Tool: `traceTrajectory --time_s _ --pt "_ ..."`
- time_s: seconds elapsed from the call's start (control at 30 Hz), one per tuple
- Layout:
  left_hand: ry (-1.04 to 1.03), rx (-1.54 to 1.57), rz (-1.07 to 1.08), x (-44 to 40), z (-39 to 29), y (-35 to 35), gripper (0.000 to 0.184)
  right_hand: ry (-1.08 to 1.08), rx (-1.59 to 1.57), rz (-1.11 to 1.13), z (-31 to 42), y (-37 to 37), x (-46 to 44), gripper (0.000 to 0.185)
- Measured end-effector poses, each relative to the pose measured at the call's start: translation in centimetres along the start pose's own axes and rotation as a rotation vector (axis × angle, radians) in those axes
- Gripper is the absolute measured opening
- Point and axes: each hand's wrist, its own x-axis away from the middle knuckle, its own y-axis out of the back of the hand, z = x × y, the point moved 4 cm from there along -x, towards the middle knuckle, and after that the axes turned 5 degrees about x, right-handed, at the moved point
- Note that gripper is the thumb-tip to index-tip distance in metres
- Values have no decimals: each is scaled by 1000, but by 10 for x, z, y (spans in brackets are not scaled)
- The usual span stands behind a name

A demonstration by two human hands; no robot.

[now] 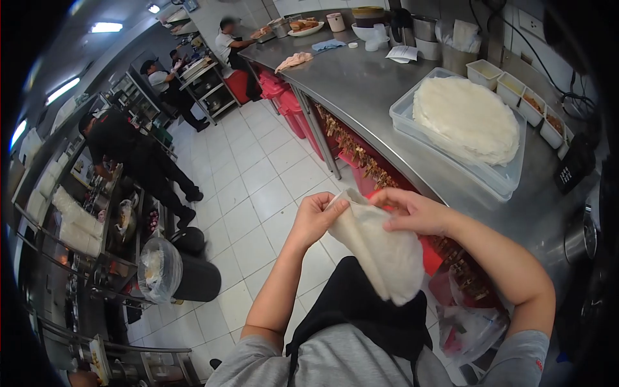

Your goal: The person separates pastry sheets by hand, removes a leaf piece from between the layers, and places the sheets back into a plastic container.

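Note:
A thin, pale round wrapper sheet [380, 251] hangs folded in front of my apron. My left hand [316, 216] pinches its upper left edge between thumb and fingers. At the sheet's upper right, my right hand [412, 211] has its fingers curved over the edge, with the thumb against the front surface. To the right, a stack of similar white sheets [464, 119] sits in a translucent plastic container [493, 184] on the steel counter [361, 90].
Small tubs [509, 89] line the wall behind the container. Cloths [294, 61] and a paper [402, 54] lie on the counter. A lined black bin [200, 277] stands on the floor at left. Several co-workers, one bending [122, 135], are farther off.

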Motion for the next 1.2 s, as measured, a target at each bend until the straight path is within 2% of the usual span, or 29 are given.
traceTrajectory --time_s 0.03,0.1,0.2,0.23,0.3,0.37,0.47,0.6,0.7,0.8,0.87,0.97,1.03,1.07,1.13,1.2 --pt "11 -25 -20 4 -4 -3 19 -13 -26 -60 -1 2 -2 47" --pt "-115 -161 -42 14 -20 -22 16 -45 35 -158 -8 -1 -7 52" --pt "-331 -340 -61 22 -29 -41 11 28 590 -197 1 -12 -7 54" --pt "-368 -359 -55 25 -36 -45 10 144 535 -286 -1 -13 -7 41" --pt "-480 -378 -82 26 -49 -47 8 22 585 -309 3 -2 -4 30" --pt "-458 -367 -148 18 -50 -32 8 -18 620 -384 13 8 3 18" --pt "-425 -348 -271 11 -34 7 9 -65 527 -358 6 21 5 19" --pt "-354 -199 -421 17 -13 52 16 -170 284 -305 0 25 2 12" --pt "-251 -93 -353 25 -1 65 20 -226 36 -224 -9 20 1 19" --pt "-165 -31 -188 27 3 51 24 -173 -171 -125 -17 8 0 23" --pt "-164 -27 -53 31 -12 19 28 -178 -89 -39 -15 1 0 26" --pt "-272 -50 2 16 -2 -12 28 -222 45 42 -8 -7 3 28" --pt "-152 -108 29 6 3 -12 25 -270 92 57 -3 -7 8 33" --pt "-91 -136 43 1 5 -14 24 -214 77 22 -3 -5 7 34" --pt "-147 -171 20 1 -4 -23 23 -103 47 -41 -9 -2 3 36" --pt "-186 -246 14 5 -15 -33 22 -7 329 -222 -9 0 1 40"
